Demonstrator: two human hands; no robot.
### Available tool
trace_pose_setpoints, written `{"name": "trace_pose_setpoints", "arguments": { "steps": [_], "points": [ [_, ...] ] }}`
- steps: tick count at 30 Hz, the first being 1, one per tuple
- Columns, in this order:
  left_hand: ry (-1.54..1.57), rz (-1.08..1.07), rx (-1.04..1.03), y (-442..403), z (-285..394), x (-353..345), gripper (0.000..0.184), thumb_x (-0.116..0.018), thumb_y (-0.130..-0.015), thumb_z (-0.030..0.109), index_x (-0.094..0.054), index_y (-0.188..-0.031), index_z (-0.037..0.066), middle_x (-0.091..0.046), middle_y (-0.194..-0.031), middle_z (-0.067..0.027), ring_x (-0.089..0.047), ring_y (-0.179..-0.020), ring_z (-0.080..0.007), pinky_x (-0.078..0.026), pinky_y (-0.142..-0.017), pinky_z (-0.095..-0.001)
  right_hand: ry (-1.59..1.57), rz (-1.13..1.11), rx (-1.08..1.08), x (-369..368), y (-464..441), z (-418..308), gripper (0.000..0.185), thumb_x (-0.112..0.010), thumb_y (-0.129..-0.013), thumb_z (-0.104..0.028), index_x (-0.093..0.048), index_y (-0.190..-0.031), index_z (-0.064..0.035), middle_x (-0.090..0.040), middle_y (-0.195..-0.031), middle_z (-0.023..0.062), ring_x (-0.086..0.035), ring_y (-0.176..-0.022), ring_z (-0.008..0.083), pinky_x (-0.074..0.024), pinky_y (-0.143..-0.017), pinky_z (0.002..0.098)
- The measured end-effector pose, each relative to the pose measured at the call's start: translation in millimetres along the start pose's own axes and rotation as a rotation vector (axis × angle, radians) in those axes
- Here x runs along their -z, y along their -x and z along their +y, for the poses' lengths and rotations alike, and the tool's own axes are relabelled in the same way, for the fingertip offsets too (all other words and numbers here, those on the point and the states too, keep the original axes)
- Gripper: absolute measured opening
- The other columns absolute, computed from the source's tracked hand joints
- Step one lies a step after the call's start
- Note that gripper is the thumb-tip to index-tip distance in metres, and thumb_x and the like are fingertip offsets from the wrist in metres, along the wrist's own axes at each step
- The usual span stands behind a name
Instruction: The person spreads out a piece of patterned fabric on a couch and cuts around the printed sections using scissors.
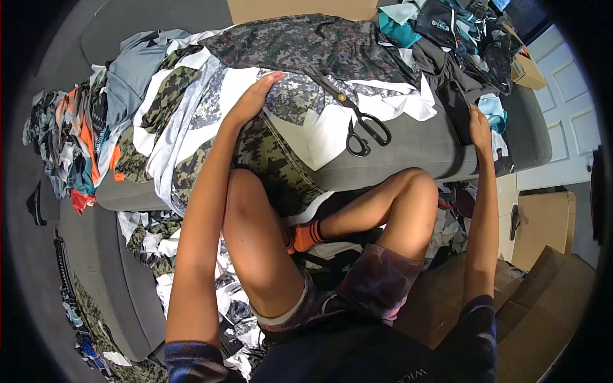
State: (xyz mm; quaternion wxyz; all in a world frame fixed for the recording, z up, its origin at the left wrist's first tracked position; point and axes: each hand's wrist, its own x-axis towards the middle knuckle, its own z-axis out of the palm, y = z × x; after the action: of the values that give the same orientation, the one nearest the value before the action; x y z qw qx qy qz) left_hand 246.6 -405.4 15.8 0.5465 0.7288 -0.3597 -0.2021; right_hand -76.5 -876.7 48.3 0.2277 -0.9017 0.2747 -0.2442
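My left hand (255,99) lies flat, fingers stretched out, on grey and white camouflage fabric (297,96) spread over the sofa. Green camouflage fabric (271,153) with a printed strip along its edge hangs down below that hand. My right hand (480,129) has its fingers closed at the right edge of a flat black rectangular thing (454,113) that looks like a phone. Between my hands, large black-handled scissors (350,108) lie on the fabric and a white piece (329,137), blades pointing away from me and slightly apart.
The grey sofa seat (408,150) carries dark camouflage fabric (287,41) at the back. Fabric scraps (80,140) are heaped at left, and black and teal pieces (447,32) at back right. More scraps (233,306) lie below my legs. A cardboard box (543,293) stands at right.
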Motion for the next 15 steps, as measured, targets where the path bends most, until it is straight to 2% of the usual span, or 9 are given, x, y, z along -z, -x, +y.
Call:
{"name": "trace_pose_setpoints", "arguments": {
  "steps": [12,15],
  "points": [
    [0.013,0.004,-0.002,0.1,-0.9,0.1,0.049,-0.030,-0.103,0.034,-0.055,-0.128,0.000,-0.051,-0.137,-0.0072,-0.044,-0.128,-0.0203,-0.027,-0.112,-0.0295,-0.015,-0.024,-0.034,-2.0,-3.2,8.0,0.045,-0.036,-0.095,-0.029,-0.058,-0.118,0.0026,-0.066,-0.108,0.0167,-0.059,-0.095,0.0315,-0.0433,-0.088,0.0329],
    [0.030,0.008,-0.001,-0.7,-2.4,0.5,0.049,-0.030,-0.103,0.034,-0.055,-0.128,0.000,-0.051,-0.137,-0.0074,-0.045,-0.127,-0.0203,-0.027,-0.111,-0.0292,-0.016,0.000,0.018,-2.9,-2.0,6.7,0.045,-0.036,-0.095,-0.030,-0.059,-0.118,0.0025,-0.066,-0.108,0.0169,-0.060,-0.094,0.0317,-0.0438,-0.087,0.0331]
  ]
}}
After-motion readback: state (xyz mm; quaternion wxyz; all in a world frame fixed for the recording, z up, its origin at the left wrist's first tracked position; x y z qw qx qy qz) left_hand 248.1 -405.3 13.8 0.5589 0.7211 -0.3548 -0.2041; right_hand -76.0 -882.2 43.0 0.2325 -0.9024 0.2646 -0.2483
